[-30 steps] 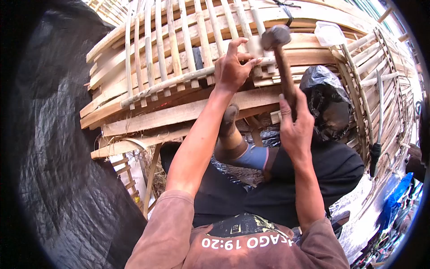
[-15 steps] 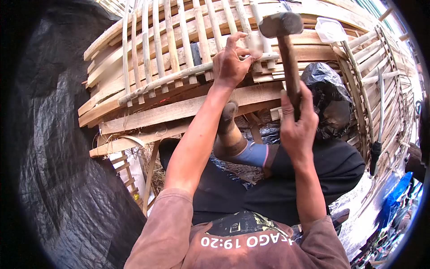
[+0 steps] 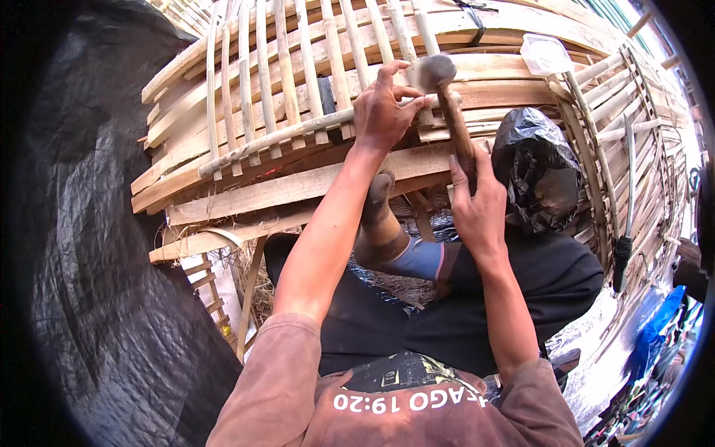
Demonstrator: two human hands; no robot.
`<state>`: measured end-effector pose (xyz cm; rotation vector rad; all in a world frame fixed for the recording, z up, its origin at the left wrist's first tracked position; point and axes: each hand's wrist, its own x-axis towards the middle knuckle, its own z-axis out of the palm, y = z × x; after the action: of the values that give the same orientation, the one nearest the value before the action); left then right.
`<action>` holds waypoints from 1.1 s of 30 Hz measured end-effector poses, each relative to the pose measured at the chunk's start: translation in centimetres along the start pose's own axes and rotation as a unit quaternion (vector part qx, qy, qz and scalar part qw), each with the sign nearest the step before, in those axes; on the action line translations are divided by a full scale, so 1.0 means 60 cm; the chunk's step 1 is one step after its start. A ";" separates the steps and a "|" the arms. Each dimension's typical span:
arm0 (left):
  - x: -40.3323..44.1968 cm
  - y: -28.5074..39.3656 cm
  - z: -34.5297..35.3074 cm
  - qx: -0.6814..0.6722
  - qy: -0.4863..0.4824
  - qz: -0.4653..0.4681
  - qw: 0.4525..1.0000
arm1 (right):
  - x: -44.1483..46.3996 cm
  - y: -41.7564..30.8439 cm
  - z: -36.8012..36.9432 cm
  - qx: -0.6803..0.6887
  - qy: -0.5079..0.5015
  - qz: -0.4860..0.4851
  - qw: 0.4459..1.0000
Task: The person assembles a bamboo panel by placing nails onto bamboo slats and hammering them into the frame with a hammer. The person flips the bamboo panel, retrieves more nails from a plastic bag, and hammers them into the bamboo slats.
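My right hand (image 3: 480,212) is wrapped round the wooden handle of a hammer (image 3: 456,123). The hammer's head is over the right end of a slatted frame (image 3: 287,74), close to the fingertips of my left hand. My left hand (image 3: 383,112) rests at the frame's long rail (image 3: 275,138), thumb and fingers pinched together; whatever is between them is too small or hidden to name. Several thin wooden or bamboo slats cross that rail, their ends sticking out a little past it.
Wooden planks (image 3: 298,190) lie under the frame. A clear plastic tub (image 3: 545,54) sits at the upper right, above a black plastic bag (image 3: 538,164). My sock-covered foot (image 3: 383,216) is below the planks. Black sheeting (image 3: 97,223) hangs at left; a saw-like tool (image 3: 629,201) leans at right.
The hammer has swung down and to the left, its head now by my left fingertips. My right hand has shifted slightly left with it; my left hand stays in place.
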<state>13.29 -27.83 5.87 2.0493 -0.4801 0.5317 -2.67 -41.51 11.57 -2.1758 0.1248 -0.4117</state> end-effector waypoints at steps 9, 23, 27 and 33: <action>0.000 0.008 -0.008 0.018 -0.012 0.021 1.000 | 0.003 -0.039 -0.030 0.044 0.031 -0.026 0.998; 0.023 -0.010 -0.036 -0.059 -0.089 0.107 0.988 | 0.003 -0.017 -0.030 0.049 0.041 -0.004 0.998; 0.014 0.001 -0.023 -0.032 -0.076 0.054 0.995 | -0.002 0.003 -0.016 0.034 -0.004 0.007 0.999; 0.010 0.011 -0.015 0.034 -0.072 -0.005 0.997 | 0.006 0.001 -0.012 0.022 -0.032 0.034 0.999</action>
<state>13.26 -27.42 7.07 2.1646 -0.5415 0.4012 -2.60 -42.17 12.02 -2.1317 0.1524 -0.3044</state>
